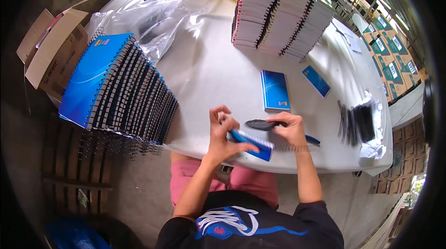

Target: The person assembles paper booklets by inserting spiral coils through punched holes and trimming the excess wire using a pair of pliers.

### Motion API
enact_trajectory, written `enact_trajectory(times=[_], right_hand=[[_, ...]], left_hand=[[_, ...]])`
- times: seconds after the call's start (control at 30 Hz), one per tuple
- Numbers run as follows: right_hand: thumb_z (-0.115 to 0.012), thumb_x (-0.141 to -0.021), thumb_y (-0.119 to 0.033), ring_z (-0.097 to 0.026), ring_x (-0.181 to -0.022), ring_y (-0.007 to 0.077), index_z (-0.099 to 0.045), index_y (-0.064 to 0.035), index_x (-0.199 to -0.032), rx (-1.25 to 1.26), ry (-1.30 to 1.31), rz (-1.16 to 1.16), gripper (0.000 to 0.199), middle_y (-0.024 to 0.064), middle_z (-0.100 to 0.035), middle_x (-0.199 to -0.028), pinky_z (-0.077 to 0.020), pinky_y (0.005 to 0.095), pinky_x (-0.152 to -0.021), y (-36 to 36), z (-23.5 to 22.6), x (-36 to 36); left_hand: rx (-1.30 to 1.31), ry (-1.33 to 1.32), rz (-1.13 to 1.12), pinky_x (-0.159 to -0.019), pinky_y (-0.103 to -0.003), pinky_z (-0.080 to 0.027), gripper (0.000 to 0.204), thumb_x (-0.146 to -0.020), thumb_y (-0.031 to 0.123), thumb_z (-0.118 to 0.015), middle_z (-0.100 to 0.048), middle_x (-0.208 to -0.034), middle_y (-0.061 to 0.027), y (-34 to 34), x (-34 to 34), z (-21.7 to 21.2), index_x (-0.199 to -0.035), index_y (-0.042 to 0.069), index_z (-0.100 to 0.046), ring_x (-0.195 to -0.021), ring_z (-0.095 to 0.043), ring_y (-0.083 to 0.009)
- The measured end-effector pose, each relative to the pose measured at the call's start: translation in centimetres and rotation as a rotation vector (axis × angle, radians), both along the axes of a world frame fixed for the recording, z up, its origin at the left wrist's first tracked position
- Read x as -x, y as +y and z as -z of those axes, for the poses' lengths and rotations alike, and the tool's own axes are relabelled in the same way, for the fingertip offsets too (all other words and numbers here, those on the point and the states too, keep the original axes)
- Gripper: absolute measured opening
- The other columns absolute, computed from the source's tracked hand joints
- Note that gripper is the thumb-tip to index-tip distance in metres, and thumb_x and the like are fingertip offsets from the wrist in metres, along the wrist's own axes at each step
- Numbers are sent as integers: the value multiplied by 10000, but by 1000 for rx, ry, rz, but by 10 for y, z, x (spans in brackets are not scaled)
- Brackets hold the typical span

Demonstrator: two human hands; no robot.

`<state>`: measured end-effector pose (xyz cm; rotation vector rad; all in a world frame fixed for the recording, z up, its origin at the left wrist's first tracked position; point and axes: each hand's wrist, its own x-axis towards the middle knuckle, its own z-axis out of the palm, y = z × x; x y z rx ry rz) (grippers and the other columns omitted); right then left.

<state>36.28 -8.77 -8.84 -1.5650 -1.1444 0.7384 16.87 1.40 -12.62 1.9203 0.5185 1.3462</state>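
Near the table's front edge my left hand [221, 138] grips a small blue notebook [258, 150] by its left end, thumb along the near side. A thin dark spiral coil [291, 147] runs from the notebook's right end to below my right hand [290, 129]. That hand is closed around a black hand tool [261, 124], its rounded dark part pointing left toward the notebook. The tool's exact kind is unclear. A blue and dark handle-like piece [312, 140] shows right of the wrist; whether it belongs to the tool I cannot tell.
Beyond my hands lie a blue notebook stack [276, 90] and a small blue cover [317, 81]. Loose black coils [349, 123] sit at right. Large spiral notebooks [100, 77] tower at left, bound books [278, 16] at the back. Plastic wrap [158, 21] and a carton [60, 58] flank them.
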Motion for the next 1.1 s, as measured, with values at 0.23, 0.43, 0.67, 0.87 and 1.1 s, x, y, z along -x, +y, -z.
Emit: enact_trajectory(times=[0.23,0.43,0.67,0.87,1.1], right_hand=[[-620,-624,139,-644,-818,176,-730,-26,-835,73,-16,-301,290,109,-675,-824,-500,365,-877,-4,-10,9],[-698,-623,62,-644,-778,221,-721,2,-837,-116,-89,-284,224,137,-669,-797,-521,324,-793,-3,-12,12],[-623,-632,100,-649,-785,190,-732,-32,-851,-57,-236,-168,278,112,-677,-809,-511,280,-735,16,-11,10],[-565,-609,137,-642,-752,181,-736,-55,-864,-116,-224,-198,362,94,-680,-804,-506,273,-717,27,-13,19],[-584,-608,126,-645,-746,191,-738,-86,-872,-60,-302,-198,372,115,-674,-811,-503,259,-720,34,-24,29]], left_hand=[[-113,183,81,-619,-352,-428,591,-398,395,-910,-347,-1077,-119,-5,3,-3,-699,73,-515,-767,-457,-221],[54,133,64,-643,-319,-384,760,-345,419,-929,-347,-1046,-98,10,-8,4,-805,95,-417,-908,-406,-207],[213,50,143,-620,-268,-390,1001,-319,360,-949,-341,-999,-100,11,-13,21,-999,94,-265,-777,-378,-156],[212,127,139,-742,-289,-395,969,-357,337,-948,-326,-992,-102,11,-11,19,-967,82,-239,-839,-380,-183],[211,101,154,-826,-304,-379,917,-421,362,-926,-330,-979,-100,9,-12,15,-959,83,-238,-902,-379,-203]])
